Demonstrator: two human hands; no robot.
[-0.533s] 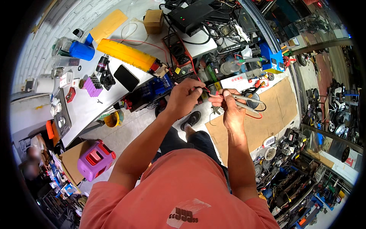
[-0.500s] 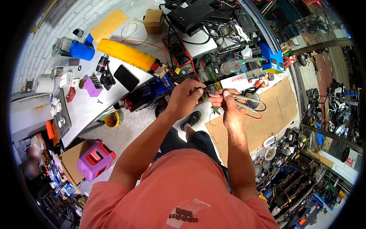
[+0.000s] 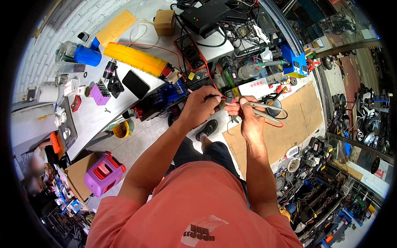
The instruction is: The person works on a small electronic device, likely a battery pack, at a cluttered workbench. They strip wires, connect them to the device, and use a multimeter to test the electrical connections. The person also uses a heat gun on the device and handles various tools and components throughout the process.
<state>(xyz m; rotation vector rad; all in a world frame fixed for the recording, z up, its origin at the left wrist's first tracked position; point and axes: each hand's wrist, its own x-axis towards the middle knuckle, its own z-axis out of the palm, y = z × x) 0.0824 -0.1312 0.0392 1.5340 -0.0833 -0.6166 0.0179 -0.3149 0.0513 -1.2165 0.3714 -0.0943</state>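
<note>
In front of me, my left hand (image 3: 197, 106) is closed in a pinch on thin red and black wires leading into a small dark plug connector (image 3: 230, 100). My right hand (image 3: 251, 120) grips two greyish test probes (image 3: 264, 108) side by side, their front ends meeting the connector. One black and one red lead curve from the backs of the probes. Fingers hide the exact contact between tips and connector. Beyond my left hand, an orange-framed multimeter (image 3: 191, 50) lies tilted, with a red wire near it.
A white bench (image 3: 93, 120) on the left carries a yellow battery pack (image 3: 134, 59), a phone (image 3: 136, 84) and a blue cup (image 3: 87, 55). A cardboard sheet (image 3: 293, 120) covers the floor at right. A purple container (image 3: 103, 175) stands lower left; parts crowd the right side.
My hands remain nearly in place, with the probes and connector shifted only slightly. The bench items sit a little further left in view.
</note>
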